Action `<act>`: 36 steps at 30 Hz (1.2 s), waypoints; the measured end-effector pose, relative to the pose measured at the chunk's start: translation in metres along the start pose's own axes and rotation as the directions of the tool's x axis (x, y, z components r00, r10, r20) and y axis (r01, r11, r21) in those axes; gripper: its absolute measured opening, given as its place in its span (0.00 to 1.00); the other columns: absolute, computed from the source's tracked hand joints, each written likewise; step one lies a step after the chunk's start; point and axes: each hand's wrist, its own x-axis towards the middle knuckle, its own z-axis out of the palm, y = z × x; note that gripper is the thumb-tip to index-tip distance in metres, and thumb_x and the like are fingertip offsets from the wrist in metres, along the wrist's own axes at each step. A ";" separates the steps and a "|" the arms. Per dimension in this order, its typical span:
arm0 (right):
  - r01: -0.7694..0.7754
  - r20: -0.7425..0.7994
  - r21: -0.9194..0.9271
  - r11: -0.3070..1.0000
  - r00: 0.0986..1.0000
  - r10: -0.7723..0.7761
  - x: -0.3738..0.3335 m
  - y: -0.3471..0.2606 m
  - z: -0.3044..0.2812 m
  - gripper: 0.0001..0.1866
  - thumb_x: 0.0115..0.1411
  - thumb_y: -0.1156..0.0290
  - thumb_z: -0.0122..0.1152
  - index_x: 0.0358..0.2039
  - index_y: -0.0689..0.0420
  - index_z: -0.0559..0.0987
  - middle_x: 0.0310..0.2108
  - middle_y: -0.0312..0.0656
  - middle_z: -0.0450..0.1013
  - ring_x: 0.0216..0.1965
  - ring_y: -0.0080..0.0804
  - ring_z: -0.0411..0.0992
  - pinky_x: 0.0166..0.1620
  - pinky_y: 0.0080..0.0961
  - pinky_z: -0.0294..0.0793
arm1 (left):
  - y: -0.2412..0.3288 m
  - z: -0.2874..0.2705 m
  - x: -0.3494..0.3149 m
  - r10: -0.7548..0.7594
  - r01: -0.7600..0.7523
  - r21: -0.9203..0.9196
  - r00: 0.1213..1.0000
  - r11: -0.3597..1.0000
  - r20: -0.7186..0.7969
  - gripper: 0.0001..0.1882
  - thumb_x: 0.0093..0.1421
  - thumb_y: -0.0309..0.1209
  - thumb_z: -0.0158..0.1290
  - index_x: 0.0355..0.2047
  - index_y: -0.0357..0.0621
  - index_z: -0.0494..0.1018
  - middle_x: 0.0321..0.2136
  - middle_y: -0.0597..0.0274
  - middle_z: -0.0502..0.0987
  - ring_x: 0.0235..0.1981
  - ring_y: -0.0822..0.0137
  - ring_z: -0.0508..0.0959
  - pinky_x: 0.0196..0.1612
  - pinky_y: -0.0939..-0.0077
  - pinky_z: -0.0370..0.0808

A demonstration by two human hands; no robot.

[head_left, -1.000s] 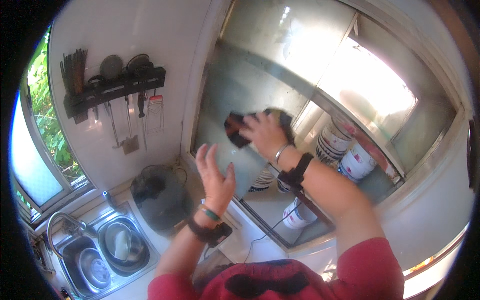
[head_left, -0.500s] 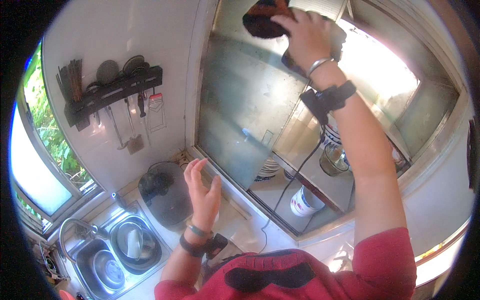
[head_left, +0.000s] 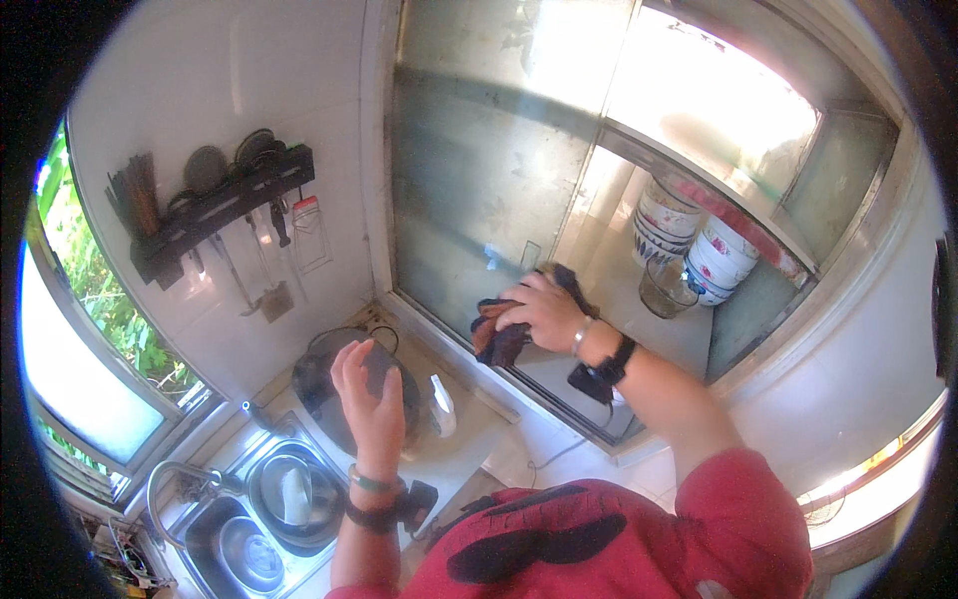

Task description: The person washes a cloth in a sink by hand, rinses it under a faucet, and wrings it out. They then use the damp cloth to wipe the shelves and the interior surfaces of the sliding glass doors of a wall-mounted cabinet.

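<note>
My right hand (head_left: 547,307) presses a crumpled dark cloth (head_left: 499,337) with brown-orange patches against the lower part of a frosted glass sliding door (head_left: 479,190). Its fingers are curled over the cloth, close to the bottom frame. My left hand (head_left: 371,404) is raised over the counter with fingers apart and nothing in it. Behind that hand sits a round dark pan or lid (head_left: 321,374), partly covered. A white spray bottle (head_left: 442,404) stands on the counter to the right of my left hand.
Stacked patterned bowls (head_left: 718,260) and a glass jar (head_left: 667,290) stand on the shelf behind the door's open side. Lower left is a double sink (head_left: 205,509) with basins and a faucet (head_left: 165,469). A black utensil rack (head_left: 225,215) hangs on the wall.
My right hand has swept the cloth down the glass from the top to near the bottom frame. My left hand has shifted slightly left and down, and the view has moved a little.
</note>
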 end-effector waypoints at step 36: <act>-0.041 0.193 0.965 -0.260 0.780 0.595 0.038 0.090 -0.110 0.11 0.53 0.63 0.52 0.30 0.57 0.76 0.25 0.38 0.74 0.24 0.30 0.71 0.32 0.26 0.73 | -0.033 0.010 -0.026 -0.033 -0.013 0.161 0.960 0.987 0.279 0.20 0.48 0.24 0.54 0.44 0.46 0.67 0.48 0.54 0.62 0.48 0.58 0.66 0.45 0.68 0.67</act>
